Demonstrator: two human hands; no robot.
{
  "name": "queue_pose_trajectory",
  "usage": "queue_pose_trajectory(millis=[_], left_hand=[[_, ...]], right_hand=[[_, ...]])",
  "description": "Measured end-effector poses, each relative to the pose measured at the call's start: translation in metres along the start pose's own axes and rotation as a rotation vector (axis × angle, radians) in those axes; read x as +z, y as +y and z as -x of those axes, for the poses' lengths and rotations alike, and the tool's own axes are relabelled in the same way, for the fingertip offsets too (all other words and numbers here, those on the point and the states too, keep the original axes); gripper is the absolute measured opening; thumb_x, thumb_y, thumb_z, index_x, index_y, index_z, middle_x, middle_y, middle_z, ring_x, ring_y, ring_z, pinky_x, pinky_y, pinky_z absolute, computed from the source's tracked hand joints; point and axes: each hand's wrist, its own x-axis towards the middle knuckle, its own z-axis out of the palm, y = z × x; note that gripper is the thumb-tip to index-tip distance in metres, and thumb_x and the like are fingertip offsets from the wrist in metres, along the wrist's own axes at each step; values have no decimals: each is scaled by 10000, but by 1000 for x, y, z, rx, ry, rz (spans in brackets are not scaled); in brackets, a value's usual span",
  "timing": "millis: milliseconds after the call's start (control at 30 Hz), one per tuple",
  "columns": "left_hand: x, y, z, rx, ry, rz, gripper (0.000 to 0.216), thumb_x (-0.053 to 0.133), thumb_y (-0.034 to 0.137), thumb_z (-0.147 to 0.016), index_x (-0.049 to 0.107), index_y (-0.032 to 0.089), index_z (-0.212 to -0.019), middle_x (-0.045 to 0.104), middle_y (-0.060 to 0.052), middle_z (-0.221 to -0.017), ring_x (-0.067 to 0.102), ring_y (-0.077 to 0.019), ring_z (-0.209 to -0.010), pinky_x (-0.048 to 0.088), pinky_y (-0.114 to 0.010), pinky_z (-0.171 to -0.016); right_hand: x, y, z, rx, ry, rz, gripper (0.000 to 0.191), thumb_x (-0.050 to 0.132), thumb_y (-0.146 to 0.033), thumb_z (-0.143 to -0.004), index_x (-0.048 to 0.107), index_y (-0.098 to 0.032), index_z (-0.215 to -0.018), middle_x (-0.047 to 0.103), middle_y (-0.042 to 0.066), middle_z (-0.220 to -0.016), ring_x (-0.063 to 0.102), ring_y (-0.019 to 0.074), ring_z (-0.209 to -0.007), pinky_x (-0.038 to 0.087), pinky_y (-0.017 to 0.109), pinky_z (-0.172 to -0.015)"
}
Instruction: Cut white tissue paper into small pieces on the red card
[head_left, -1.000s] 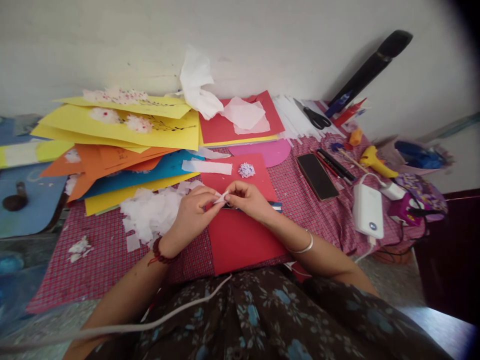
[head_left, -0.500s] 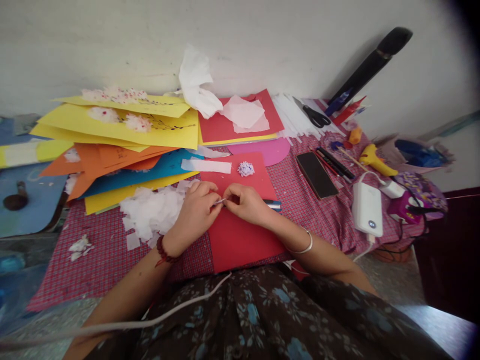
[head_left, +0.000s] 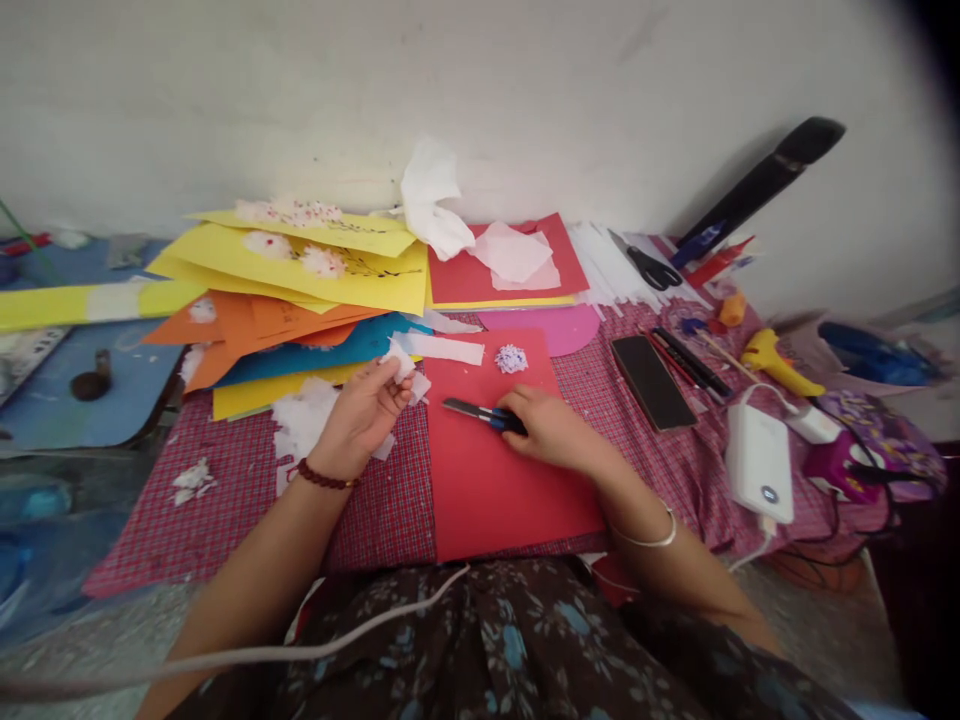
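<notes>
Pinched in the fingers of my left hand (head_left: 367, 405) is a small piece of white tissue paper (head_left: 401, 360), raised over the loose tissue pieces. My right hand (head_left: 551, 425) is closed around the handle end of blue-handled scissors (head_left: 480, 411), whose blades point left over the red card (head_left: 495, 490). A small crumpled white-and-purple paper ball (head_left: 511, 359) sits on the card beyond my right hand. Behind my left hand lies a heap of white tissue pieces (head_left: 300, 415), partly hidden. A white paper strip (head_left: 442, 348) overlaps the card's far left corner.
Yellow sheets with paper blossoms (head_left: 375, 285) are stacked at the back left, above orange sheets (head_left: 247, 325). To the right lie a phone (head_left: 652, 382), pens (head_left: 694, 365), black scissors (head_left: 652, 268), a yellow glue gun (head_left: 780, 362) and a white power bank (head_left: 759, 465).
My hands were together over the red card, pinching something small. Now they are apart: the left has moved left with tissue paper, the right has taken hold of the blue-handled scissors.
</notes>
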Motion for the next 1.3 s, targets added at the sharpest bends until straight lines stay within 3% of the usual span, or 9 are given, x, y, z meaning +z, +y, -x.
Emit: queue_pose_trajectory(millis=[100, 200, 333, 633, 933, 1167, 1300], left_hand=[[-1, -5, 0, -37, -15, 5, 150, 725, 162, -779, 579, 162, -744, 653, 10, -632, 639, -79, -604, 517, -152, -554], [-1, -8, -2, -73, -4, 33, 111, 687, 158, -799, 585, 157, -754, 665, -2, -648, 653, -92, -619, 533, -174, -570], [0, -7, -3, -118, -7, 54, 63, 640, 139, -820, 606, 150, -768, 683, -19, -671, 651, -96, -606, 535, -186, -553], [-1, -11, 0, -147, -108, 5, 68, 684, 132, -756, 620, 156, -756, 675, 15, -683, 642, -108, -611, 544, -228, -569], [0, -15, 3, -18, -203, -141, 187, 823, 242, -683, 661, 151, -705, 644, 26, -673, 586, -88, -618, 510, -216, -597], [0, -19, 5, 151, -206, -359, 260, 811, 358, -708, 672, 149, -641, 605, 18, -611, 508, -79, -554, 406, -207, -537], [-3, -21, 5, 224, -218, -499, 207, 794, 333, -718, 704, 152, -673, 619, 14, -620, 494, -85, -565, 385, -217, -561]], right_hand=[[0, -1, 2, 17, -27, -483, 226, 570, -261, -867, 611, -172, -1070, 640, 64, -939, 599, 190, -821, 489, 327, -756], [0, -6, 4, 124, -208, -1052, 288, 548, -397, -900, 606, -177, -1075, 645, 31, -851, 625, 153, -700, 525, 281, -628], [4, -13, 2, 261, -326, -1396, 399, 670, -438, -814, 628, -156, -1093, 680, 41, -860, 653, 137, -627, 536, 238, -522], [8, -9, -2, 239, -381, -1544, 448, 706, -417, -809, 647, -105, -1125, 689, 54, -857, 673, 132, -618, 553, 210, -478], [10, -6, -3, 224, -391, -1539, 415, 686, -401, -830, 641, -113, -1127, 687, 60, -870, 676, 136, -640, 558, 214, -495], [16, -4, -4, 180, -325, -1541, 398, 665, -399, -836, 648, -109, -1109, 684, 52, -830, 672, 137, -616, 560, 221, -489], [18, -4, -5, 166, -297, -1551, 378, 647, -383, -848, 655, -115, -1114, 689, 50, -828, 675, 131, -611, 559, 213, -489]])
